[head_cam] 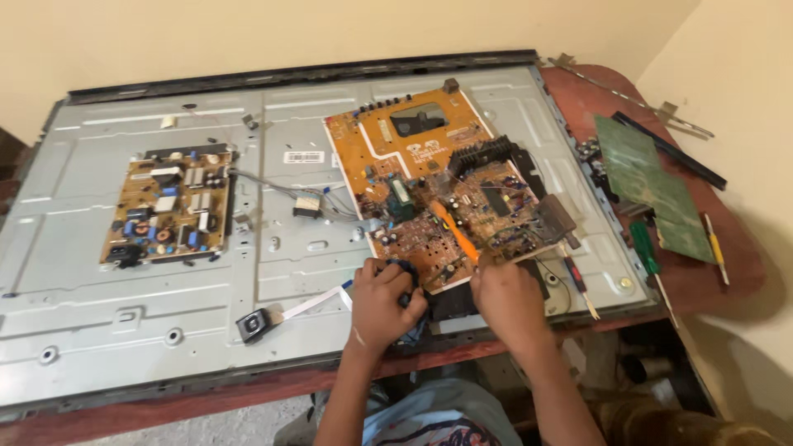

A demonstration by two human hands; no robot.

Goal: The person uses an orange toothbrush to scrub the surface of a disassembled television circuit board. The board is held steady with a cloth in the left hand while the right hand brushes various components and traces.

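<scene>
Lying flat across the red-brown wooden table (710,281): a large grey metal back panel of a flat screen (124,322), black-edged along the far side. Sitting on its left part: a small tan power board (168,216) crowded with white, blue and black parts. Running rightward from it: a bundle of grey wires (273,188) ending in a small black and white connector (306,206). Showing farther up the panel: a small white rectangular label (304,157) with dark print. Resting near the front edge: a black plug (254,325) on a white flat ribbon (318,300).

Curling shut at the front centre: the left hand (384,301), knuckles up, gripping a dark blue-black object (407,272) at the near corner of a big orange circuit board (429,186); impossible to tell what kind of object. Lying tilted on the panel, that orange board, its near edge between both hands. Closing just to the right: the right hand (505,297), fist wrapped around an orange-handled tool (454,231), the orange shaft pointing up and left over the board's components.

Lying beside that hand: a red and black screwdriver (576,278). Resting on the table farther right: a green-handled screwdriver (646,250), a flat green circuit board (652,186), and a slim yellow-handled tool (715,246) just beside the green board. Lying at the far right corner: a thin metal strip (632,97).
</scene>
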